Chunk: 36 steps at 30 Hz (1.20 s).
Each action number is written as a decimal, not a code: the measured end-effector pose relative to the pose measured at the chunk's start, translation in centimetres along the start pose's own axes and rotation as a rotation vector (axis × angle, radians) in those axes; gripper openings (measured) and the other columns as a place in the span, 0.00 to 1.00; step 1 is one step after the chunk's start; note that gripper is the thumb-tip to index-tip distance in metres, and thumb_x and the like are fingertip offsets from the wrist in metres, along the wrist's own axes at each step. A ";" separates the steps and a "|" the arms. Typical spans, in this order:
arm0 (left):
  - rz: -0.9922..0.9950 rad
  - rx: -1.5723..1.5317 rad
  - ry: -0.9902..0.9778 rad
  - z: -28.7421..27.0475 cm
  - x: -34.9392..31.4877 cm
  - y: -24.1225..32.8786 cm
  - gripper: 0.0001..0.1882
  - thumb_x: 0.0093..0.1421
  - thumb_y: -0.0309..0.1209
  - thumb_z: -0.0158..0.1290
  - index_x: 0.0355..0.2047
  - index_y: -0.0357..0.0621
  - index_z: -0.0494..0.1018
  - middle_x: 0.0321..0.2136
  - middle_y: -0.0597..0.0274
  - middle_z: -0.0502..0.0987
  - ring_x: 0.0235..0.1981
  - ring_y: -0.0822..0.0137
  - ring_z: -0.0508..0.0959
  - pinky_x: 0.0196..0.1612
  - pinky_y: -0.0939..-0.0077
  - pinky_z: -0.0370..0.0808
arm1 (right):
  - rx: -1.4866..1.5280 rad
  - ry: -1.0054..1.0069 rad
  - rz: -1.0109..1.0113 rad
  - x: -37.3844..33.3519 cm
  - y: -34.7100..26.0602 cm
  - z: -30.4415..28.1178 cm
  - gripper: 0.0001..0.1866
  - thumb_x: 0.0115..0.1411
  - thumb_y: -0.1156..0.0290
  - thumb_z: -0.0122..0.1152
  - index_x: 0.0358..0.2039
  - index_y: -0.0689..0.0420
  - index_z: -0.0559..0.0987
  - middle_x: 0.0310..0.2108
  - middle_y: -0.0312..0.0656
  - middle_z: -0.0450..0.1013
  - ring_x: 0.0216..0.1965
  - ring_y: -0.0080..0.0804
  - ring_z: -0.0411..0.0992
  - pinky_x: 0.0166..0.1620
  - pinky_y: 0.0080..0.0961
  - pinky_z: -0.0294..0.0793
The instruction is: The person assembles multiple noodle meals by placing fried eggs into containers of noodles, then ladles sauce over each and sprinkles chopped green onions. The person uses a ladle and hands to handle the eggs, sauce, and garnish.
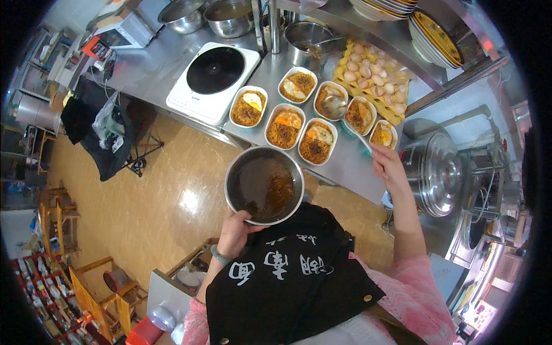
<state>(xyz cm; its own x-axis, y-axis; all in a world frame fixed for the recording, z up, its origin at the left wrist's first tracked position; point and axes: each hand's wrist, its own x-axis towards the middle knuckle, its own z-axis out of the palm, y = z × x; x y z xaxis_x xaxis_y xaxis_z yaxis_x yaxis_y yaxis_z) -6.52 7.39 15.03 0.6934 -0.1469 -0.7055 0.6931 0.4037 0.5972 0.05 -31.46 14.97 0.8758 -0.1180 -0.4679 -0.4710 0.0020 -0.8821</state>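
The work looks to be at the step of spooning dark soup onto the noodles. The right hand (392, 168) has its fingers closed round the handle of a spoon (333, 107). The spoon's round end is over the back bowl (323, 108) – one of seven small white bowls of noodles and egg on the desk (357, 177). The left hand (233, 233) holds the pot (229, 192) out in front of the desk. Its thumb is bent over the near rim, so its grip looks firm. The pot has dark soup with brown bits in it.

My guess is that the next move calls for a slow tip of the spoon, so the soup lands inside the bowl and not on the desk. The pot needs to stay flat too, or it could slop.

Some things are hard to see. The spoon hides part of the bowl, and I can't tell if it touches the food or is full. The left hand's other fingers are under the pot – I can't tell how they sit. In the big pot (296, 56) at the back, the food is too dark to make out.
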 end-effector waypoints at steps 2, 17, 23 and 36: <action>0.021 0.018 -0.011 0.2 0.1 0.0 0.27 0.51 0.18 0.35 0.54 0.33 0.49 0.47 0.42 0.64 0.38 0.49 0.75 0.33 0.65 0.80 | -0.176 -0.127 -0.070 -3.3 -0.8 1.5 0.15 0.57 0.70 0.51 0.45 0.58 0.74 0.14 0.26 0.61 0.13 0.16 0.58 0.18 0.13 0.57; -0.034 0.234 0.030 2.4 0.2 0.2 0.31 0.48 0.18 0.36 0.56 0.40 0.48 0.46 0.44 0.65 0.36 0.53 0.75 0.27 0.71 0.80 | -0.847 -0.699 -0.418 -8.0 1.0 11.5 0.16 0.54 0.72 0.50 0.44 0.52 0.75 0.18 0.49 0.70 0.18 0.40 0.69 0.24 0.35 0.68; 0.008 0.194 -0.006 2.7 0.1 -0.1 0.33 0.48 0.18 0.36 0.57 0.42 0.46 0.48 0.45 0.63 0.39 0.53 0.74 0.28 0.70 0.80 | -0.321 -0.762 0.274 -6.7 2.0 8.8 0.18 0.60 0.74 0.45 0.51 0.58 0.69 0.14 0.30 0.58 0.15 0.16 0.56 0.19 0.15 0.57; -0.058 0.123 0.011 5.2 0.5 -3.9 0.37 0.48 0.16 0.34 0.59 0.53 0.42 0.48 0.47 0.64 0.37 0.55 0.76 0.28 0.69 0.80 | 0.145 -0.585 0.506 -4.9 -0.4 1.6 0.17 0.58 0.72 0.48 0.47 0.65 0.70 0.11 0.26 0.52 0.10 0.13 0.47 0.16 0.14 0.46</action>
<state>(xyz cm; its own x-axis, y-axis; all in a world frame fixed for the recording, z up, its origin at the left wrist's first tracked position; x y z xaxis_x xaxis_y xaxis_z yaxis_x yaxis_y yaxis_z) -7.87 1.09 14.30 0.6499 -0.1562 -0.7438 0.7511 0.2812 0.5973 -3.85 -29.31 17.53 0.4901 0.4737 -0.7317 -0.8444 0.0497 -0.5334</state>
